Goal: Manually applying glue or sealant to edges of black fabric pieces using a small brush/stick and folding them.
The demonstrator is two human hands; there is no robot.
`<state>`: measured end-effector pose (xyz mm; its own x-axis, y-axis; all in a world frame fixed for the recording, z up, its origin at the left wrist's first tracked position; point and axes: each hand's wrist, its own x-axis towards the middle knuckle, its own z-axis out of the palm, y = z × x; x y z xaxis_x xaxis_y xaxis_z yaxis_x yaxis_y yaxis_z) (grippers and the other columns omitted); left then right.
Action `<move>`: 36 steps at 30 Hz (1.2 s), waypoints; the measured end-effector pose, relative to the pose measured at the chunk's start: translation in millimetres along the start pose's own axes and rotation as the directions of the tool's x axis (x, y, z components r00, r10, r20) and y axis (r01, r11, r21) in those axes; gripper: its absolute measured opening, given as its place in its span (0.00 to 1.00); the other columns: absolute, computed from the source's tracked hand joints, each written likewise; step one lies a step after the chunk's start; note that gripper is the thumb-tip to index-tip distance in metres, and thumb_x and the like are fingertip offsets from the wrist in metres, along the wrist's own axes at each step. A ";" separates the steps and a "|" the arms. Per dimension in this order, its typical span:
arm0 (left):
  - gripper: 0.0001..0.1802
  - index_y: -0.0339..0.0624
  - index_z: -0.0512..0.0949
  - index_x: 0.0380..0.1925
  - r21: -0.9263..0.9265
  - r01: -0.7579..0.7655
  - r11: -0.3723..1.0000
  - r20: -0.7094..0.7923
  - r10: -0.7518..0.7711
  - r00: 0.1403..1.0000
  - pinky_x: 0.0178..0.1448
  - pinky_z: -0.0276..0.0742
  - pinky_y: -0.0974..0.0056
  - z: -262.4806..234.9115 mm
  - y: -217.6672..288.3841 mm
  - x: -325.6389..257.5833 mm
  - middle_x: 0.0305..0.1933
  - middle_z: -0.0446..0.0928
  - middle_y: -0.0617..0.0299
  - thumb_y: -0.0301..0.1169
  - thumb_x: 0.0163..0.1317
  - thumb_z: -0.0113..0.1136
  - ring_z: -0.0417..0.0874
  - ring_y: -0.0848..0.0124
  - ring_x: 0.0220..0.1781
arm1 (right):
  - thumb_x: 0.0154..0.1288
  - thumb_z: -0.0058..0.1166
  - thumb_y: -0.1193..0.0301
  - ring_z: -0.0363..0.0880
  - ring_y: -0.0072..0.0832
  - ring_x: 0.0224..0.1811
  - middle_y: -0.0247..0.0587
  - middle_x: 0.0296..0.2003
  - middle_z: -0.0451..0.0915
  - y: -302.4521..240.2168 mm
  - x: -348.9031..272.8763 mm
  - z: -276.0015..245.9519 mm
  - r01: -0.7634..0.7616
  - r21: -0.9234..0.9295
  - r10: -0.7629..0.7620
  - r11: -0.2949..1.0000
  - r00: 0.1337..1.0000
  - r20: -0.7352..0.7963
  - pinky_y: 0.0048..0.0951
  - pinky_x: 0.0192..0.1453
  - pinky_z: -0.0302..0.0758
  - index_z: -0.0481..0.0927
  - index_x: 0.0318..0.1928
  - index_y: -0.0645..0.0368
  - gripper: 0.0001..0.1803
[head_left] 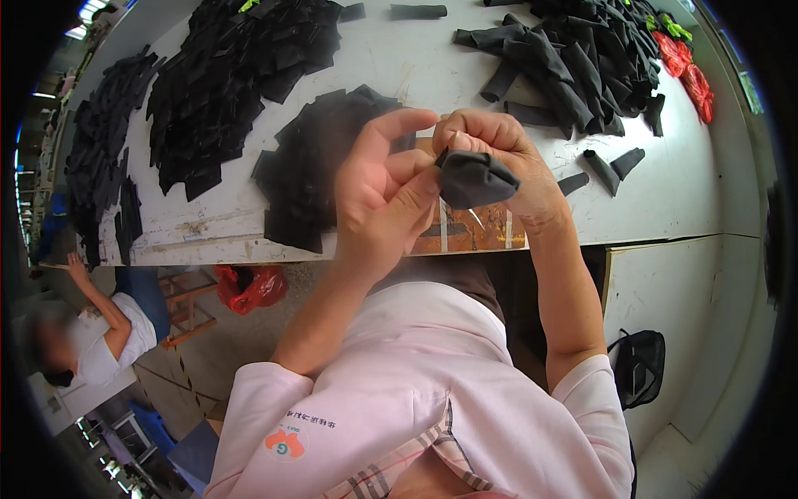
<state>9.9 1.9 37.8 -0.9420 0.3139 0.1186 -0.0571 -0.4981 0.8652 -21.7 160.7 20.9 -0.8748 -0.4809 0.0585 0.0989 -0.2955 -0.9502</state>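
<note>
A small dark-grey fabric piece, folded into a rounded pouch or tube shape, hangs between my two hands above the table's near edge. My left hand pinches its left edge between thumb and fingers, with the index finger raised. My right hand grips its upper edge with curled fingers. A thin pale pointed tip shows just below the fabric; what it belongs to is hidden. Under my hands lies a worn brown board. A pile of flat black fabric pieces lies beside my left hand.
Large heaps of flat black pieces cover the table's left; rolled black tubes heap at the right. Red plastic bags lie far right, another red bag below the table. A person works at left. A black bag hangs right.
</note>
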 end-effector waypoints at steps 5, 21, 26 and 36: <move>0.17 0.34 0.62 0.48 -0.014 0.175 0.984 -0.051 -0.176 0.983 0.19 0.57 0.81 -22.6 -27.9 -5.0 0.24 0.72 0.64 0.25 0.60 0.50 0.64 0.85 0.17 | 0.60 0.51 0.62 0.67 0.14 0.28 0.26 0.26 0.71 49.0 -4.3 -13.1 -0.147 0.115 0.149 0.982 0.989 -0.016 0.15 0.33 0.66 0.72 0.31 0.60 0.13; 0.07 0.36 0.75 0.37 0.085 -0.370 0.925 -0.183 0.380 0.907 0.47 0.68 0.72 -16.5 -17.1 -1.5 0.36 0.77 0.61 0.23 0.57 0.54 0.74 0.77 0.38 | 0.49 0.57 0.63 0.71 0.34 0.24 0.36 0.21 0.70 -15.6 -16.0 26.7 0.152 -0.988 -0.368 0.004 0.919 0.140 0.32 0.24 0.66 0.68 0.23 0.59 0.15; 0.09 0.34 0.74 0.37 0.021 -0.150 0.989 -0.137 0.151 0.979 0.50 0.68 0.70 -13.6 -29.5 0.3 0.38 0.76 0.58 0.25 0.56 0.56 0.74 0.76 0.40 | 0.49 0.56 0.70 0.71 0.36 0.24 0.37 0.19 0.70 20.2 -22.0 10.3 0.126 -0.964 -0.354 0.235 0.934 0.036 0.34 0.24 0.66 0.66 0.22 0.59 0.11; 0.06 0.35 0.76 0.28 0.470 -0.009 0.882 0.032 -0.006 0.999 0.36 0.71 0.77 -18.5 -26.0 20.6 0.30 0.74 0.65 0.17 0.48 0.61 0.71 0.82 0.31 | 0.54 0.52 0.74 0.73 0.40 0.25 0.41 0.20 0.73 41.1 -21.3 4.5 0.184 -0.790 -0.394 0.585 0.916 -0.078 0.34 0.27 0.69 0.73 0.30 0.60 0.04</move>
<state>-14.1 6.4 8.7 -0.9307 0.3424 0.1286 0.1140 -0.0624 0.9915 3.1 155.1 -17.9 -0.8772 -0.2598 0.4038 -0.4779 0.3911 -0.7866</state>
